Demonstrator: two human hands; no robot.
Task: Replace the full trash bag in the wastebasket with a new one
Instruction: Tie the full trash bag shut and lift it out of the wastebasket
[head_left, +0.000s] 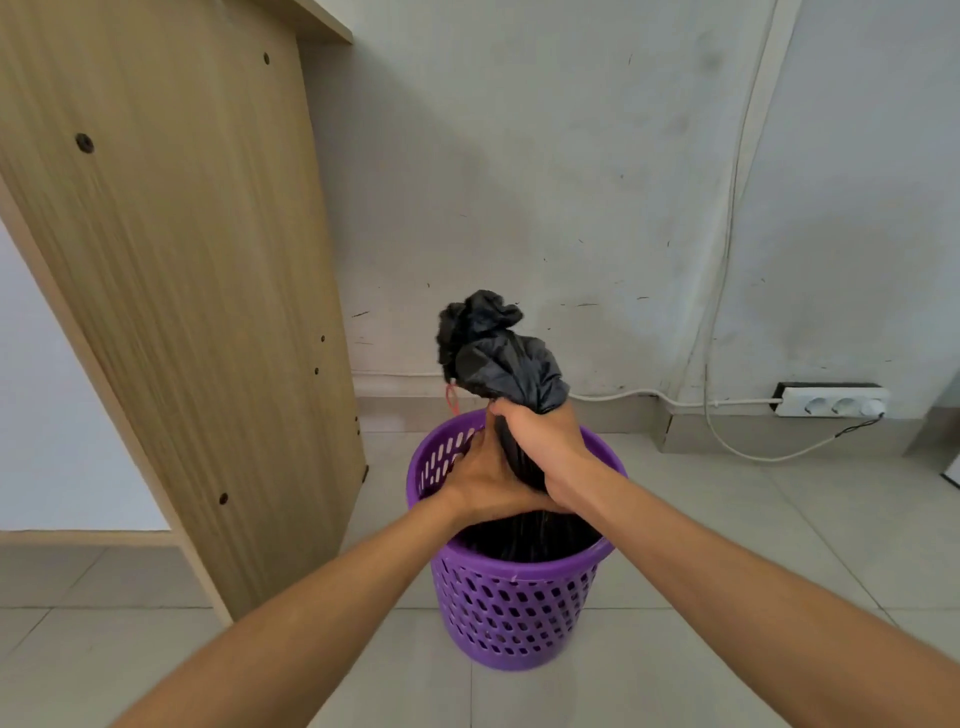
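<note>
A black trash bag (498, 358), its mouth bunched into a crumpled tuft, stands in a purple wastebasket (514, 618) on a tiled floor (727, 545). The right hand (545, 447) is wrapped round the gathered neck. The left hand (483, 478) grips the neck just below, at its eight o'clock. The bag's body sits inside the basket, so lifting out seems barely begun. Removal and fitting a new bag remain, and no fresh bag is visible. A wooden panel (182, 286) stands at the basket's ten o'clock, a power strip (831, 400) at two o'clock.
</note>
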